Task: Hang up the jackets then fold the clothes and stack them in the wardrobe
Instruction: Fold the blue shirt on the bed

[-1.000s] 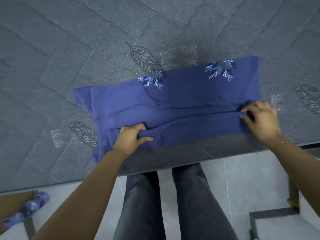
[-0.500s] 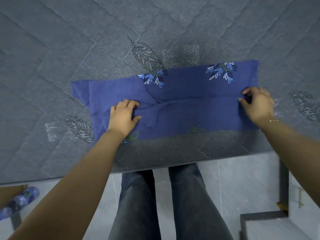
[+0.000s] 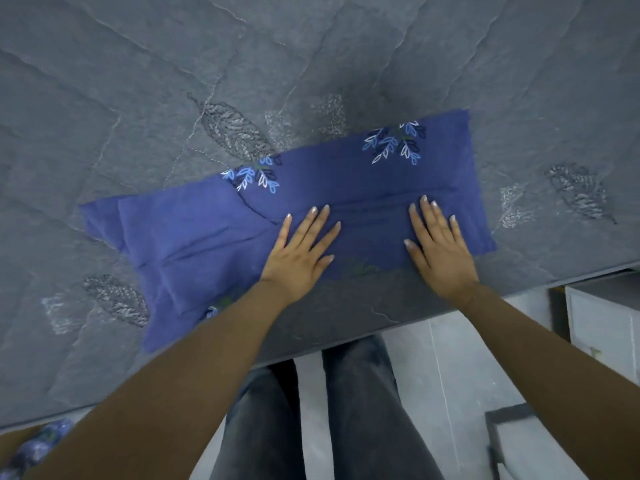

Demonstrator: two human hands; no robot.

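A blue garment with small leaf prints (image 3: 194, 237) lies folded into a long strip on the grey quilted bed (image 3: 138, 98), close to its near edge. My left hand (image 3: 301, 247) presses flat on the middle of the strip, fingers straight and spread. My right hand (image 3: 438, 244) lies flat on the right part of the strip, fingers straight. Neither hand grips the cloth. A fold line runs along the strip just beyond my fingertips.
The bed's near edge (image 3: 346, 337) runs across in front of my legs. A white cabinet (image 3: 606, 327) stands at the right, a grey box corner (image 3: 519, 441) lies on the tiled floor below it. A patterned blue cloth (image 3: 38, 445) shows at the bottom left.
Both hands folded the near edge of the garment away from me, let go, then moved toward the middle and now lie flat on it.
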